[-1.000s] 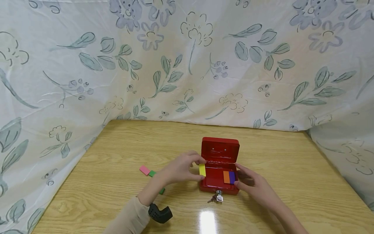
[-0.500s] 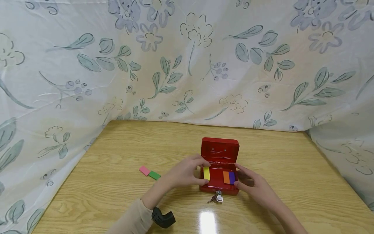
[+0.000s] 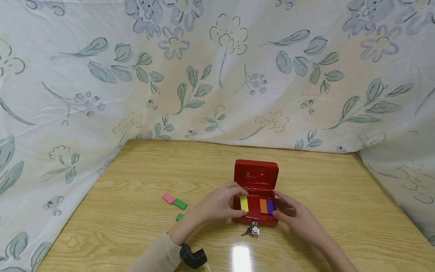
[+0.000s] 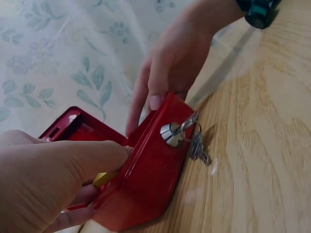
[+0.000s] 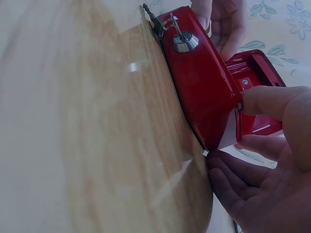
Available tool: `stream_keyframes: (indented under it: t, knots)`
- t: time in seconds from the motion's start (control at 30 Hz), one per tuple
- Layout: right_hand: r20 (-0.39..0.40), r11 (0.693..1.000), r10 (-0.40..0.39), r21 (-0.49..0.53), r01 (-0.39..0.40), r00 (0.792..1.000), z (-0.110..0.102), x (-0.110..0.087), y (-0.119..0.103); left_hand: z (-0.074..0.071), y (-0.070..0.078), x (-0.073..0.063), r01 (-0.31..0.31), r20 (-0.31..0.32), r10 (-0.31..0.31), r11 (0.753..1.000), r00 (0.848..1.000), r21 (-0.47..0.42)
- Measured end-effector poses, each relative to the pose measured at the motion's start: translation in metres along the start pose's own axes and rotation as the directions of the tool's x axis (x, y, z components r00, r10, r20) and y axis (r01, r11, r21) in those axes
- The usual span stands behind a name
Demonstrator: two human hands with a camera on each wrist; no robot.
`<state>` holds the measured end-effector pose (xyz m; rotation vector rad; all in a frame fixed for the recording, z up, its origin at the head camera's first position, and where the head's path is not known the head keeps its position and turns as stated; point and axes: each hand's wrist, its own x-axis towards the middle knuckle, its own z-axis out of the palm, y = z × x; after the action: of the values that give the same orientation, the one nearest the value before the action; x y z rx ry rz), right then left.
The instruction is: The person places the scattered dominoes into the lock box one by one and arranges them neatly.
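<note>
A small red cash box (image 3: 238,220) stands on the table with its lid raised. My left hand (image 3: 221,204) reaches over its left side, pinching a yellow rectangular block (image 3: 244,204) by its two ends between thumb and fingers. In the left wrist view most of the yellow block (image 4: 103,179) is hidden behind that hand and the box wall. My right hand (image 3: 299,219) holds the box's right side, thumb at the near corner and a finger by the hinge. Inside, an orange block (image 3: 263,206) and a purple block (image 3: 270,206) lie side by side near the right wall.
Keys (image 3: 247,231) hang from the lock at the box's front. Left of my left hand lie a pink block (image 3: 168,198), a green block (image 3: 180,204) and another green block (image 3: 179,217), partly covered by the forearm. A floral cloth (image 3: 204,75) hangs behind the table.
My left hand has carried the yellow block rightward from the box's left edge to inside it. The green blocks have come out from behind the left arm. The right hand has stayed put.
</note>
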<state>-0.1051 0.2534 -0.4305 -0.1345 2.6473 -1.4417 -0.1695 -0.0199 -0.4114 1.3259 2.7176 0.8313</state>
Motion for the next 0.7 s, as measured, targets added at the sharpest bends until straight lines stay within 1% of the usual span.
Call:
stream_keyframes:
  t: [0.17, 0.3, 0.57, 0.7]
  knots:
    - [0.010, 1.000, -0.020, 0.005, 0.020, 1.000, -0.001, 0.001, 0.001, 0.002, 0.005, 0.006, -0.019, -0.020, 0.019, 1.000, 1.000, -0.022]
    - [0.015, 0.999, -0.029, 0.014, 0.029, 0.999, -0.002, 0.001, 0.001, 0.005, 0.008, 0.012, 0.001, -0.029, -0.002, 0.999, 1.000, -0.044]
    - [0.018, 0.999, -0.050, 0.001, 0.050, 0.999, -0.002, 0.001, 0.005, 0.016, 0.008, 0.024, 0.037, 0.001, -0.037, 0.998, 0.999, -0.042]
    - [0.015, 0.998, -0.058, 0.007, 0.058, 0.998, -0.002, 0.001, 0.008, 0.022, 0.007, 0.028, 0.034, 0.014, -0.034, 0.999, 0.999, -0.031]
